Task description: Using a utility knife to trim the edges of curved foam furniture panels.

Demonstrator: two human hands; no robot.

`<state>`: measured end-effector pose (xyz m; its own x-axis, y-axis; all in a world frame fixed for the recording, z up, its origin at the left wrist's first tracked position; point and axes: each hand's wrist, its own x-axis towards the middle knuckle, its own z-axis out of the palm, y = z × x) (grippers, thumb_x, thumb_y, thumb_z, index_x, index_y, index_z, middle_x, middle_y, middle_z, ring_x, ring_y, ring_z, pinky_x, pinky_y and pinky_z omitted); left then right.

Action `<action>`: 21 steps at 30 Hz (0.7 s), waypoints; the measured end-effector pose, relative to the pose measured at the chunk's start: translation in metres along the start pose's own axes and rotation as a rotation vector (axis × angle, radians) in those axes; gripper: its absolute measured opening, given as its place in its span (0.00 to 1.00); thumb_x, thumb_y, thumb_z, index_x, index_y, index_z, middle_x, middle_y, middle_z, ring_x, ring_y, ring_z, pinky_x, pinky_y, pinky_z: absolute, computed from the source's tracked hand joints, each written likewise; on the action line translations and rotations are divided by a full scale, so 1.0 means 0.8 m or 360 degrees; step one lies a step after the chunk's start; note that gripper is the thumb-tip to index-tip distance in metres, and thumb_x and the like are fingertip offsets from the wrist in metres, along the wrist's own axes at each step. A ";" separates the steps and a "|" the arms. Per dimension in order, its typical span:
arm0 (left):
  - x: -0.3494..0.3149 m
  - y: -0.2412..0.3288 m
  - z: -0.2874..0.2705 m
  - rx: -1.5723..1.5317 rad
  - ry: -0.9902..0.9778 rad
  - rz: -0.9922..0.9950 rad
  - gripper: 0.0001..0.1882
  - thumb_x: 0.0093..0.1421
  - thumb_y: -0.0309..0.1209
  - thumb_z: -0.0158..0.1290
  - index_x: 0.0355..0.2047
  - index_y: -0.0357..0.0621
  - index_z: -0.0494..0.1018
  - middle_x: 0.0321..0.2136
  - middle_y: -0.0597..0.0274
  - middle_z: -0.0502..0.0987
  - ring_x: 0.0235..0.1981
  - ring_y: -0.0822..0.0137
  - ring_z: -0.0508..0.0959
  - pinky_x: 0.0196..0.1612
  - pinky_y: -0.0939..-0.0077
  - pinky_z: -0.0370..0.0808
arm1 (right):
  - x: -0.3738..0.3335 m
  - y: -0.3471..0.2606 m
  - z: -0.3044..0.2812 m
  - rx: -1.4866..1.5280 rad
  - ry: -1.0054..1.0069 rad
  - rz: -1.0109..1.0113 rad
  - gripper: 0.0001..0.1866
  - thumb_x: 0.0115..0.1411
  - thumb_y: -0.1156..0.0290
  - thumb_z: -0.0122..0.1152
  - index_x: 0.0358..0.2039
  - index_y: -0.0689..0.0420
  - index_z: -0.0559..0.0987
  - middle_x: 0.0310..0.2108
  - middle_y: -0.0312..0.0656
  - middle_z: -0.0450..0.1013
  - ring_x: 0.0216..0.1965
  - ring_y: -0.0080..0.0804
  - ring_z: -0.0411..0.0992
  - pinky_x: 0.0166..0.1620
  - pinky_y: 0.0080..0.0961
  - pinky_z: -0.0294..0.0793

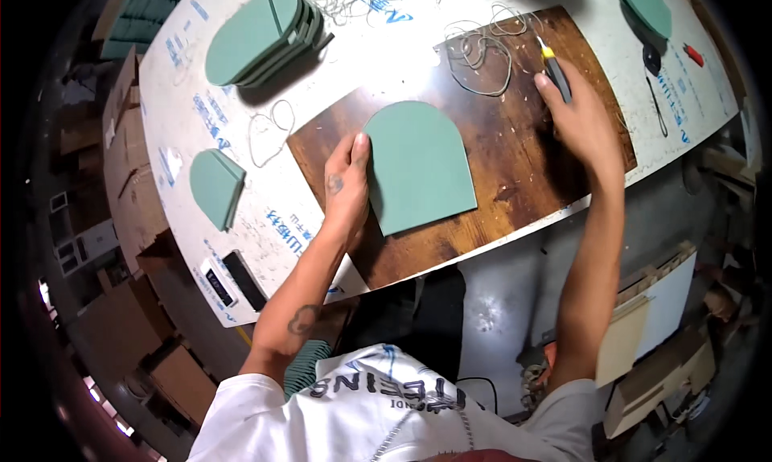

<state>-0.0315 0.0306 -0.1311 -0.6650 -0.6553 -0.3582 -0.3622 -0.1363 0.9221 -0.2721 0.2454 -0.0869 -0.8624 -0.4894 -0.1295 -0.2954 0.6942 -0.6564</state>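
A green panel [420, 168] with a rounded top and straight bottom edge is held tilted over a dark brown wooden board [515, 164]. My left hand [347, 184] grips the panel's left edge, thumb on its face and the other fingers hidden behind. To the right, my right hand [583, 120] is closed around a slim knife [556, 74] with a black and yellow handle. Its thin tip points away from me, apart from the panel. Beside the tip, thin pale curled strips [482, 56] lie on the board.
A stack of green panels [257, 40] stands at the far left of the white table [346, 80]. Smaller green pieces [215, 187] and a black phone-like slab [244, 279] lie at left. Far right are another green panel [646, 8], a black item [651, 58] and a red item [693, 55].
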 end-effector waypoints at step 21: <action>0.057 -0.036 0.084 0.1975 0.0300 0.1120 0.24 0.67 0.34 0.47 0.61 0.38 0.68 0.60 0.42 0.65 0.61 0.40 0.63 0.62 0.43 0.59 | -0.268 0.028 0.140 -0.0218 0.0138 -0.0375 0.27 0.51 0.68 0.76 0.52 0.50 0.81 0.41 0.41 0.70 0.38 0.36 0.71 0.36 0.29 0.75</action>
<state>-0.0948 0.0546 -0.1839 -0.8825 -0.4135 0.2242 -0.3907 0.9098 0.1400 -0.0476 0.3069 -0.1575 -0.7936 -0.6027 0.0830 -0.5396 0.6342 -0.5538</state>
